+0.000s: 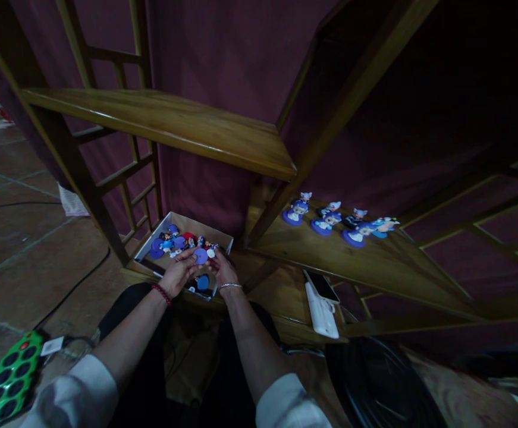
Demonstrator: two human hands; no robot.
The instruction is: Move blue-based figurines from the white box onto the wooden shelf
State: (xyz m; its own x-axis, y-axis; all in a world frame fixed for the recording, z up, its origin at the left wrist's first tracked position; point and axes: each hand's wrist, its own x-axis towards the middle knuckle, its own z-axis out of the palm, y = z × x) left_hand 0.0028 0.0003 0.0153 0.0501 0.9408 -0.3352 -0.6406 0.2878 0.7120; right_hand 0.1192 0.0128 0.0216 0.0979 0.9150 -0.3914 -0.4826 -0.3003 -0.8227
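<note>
Above a shallow cardboard box [216, 232], my left hand [178, 273] pinches a round purple base [200, 256] by its edge. My right hand [223, 271] closes around the other side, on a figurine with a small white part [211, 253] showing next to the disc. Its fingers cover most of that figurine, so I cannot tell whether it is joined to the base. Inside the box lie several small figurines [190, 239] and loose purple discs [156, 248]. A blue piece [203, 282] rests in the box's near part, below my hands.
On the wooden shelf [410, 273] to the right stand several figurines [325, 223] on purple bases. Below lie a phone [323, 286] and a white case-like object [321, 312]. A wooden board [165, 119] overhangs the box. A green power strip [11, 380] sits on the floor, lower left.
</note>
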